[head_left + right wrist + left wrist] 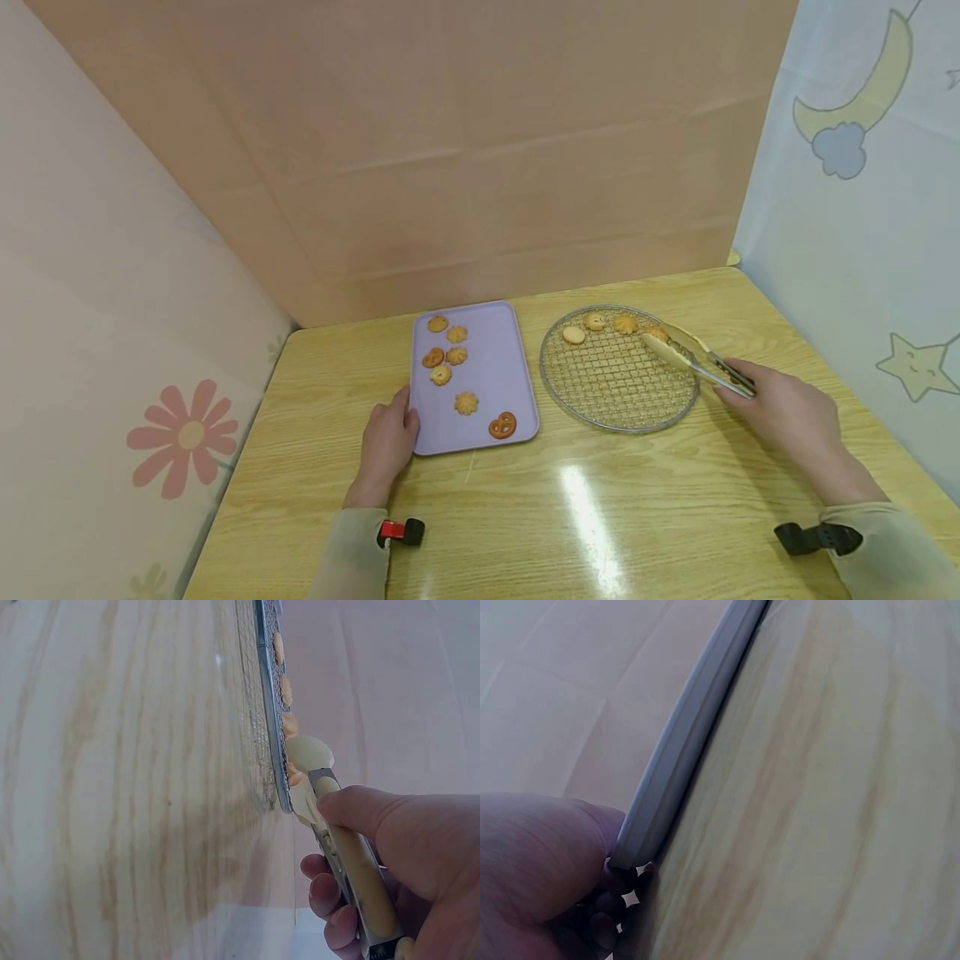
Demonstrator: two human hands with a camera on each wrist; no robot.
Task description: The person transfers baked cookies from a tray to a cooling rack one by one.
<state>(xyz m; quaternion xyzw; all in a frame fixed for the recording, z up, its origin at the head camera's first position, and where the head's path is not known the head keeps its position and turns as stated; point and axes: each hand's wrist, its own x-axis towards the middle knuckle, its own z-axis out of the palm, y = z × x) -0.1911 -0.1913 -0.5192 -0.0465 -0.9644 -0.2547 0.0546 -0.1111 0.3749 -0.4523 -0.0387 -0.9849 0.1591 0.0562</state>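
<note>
My left hand grips the near left edge of a lilac tray, thumb at the rim and fingers below it in the left wrist view. Several cookies lie on the tray, among them a flower-shaped cookie and a pretzel-shaped cookie. In my right hand is a pair of metal tongs with cream tips. Those tips are on either side of a cookie at the right of a round wire rack. Farther left on the rack lie a plain oval cookie and others.
Both the tray and the rack rest on a wooden table. A pinkish-tan cloth hangs behind it. Patterned walls stand at left and right, the right one with a moon and a star.
</note>
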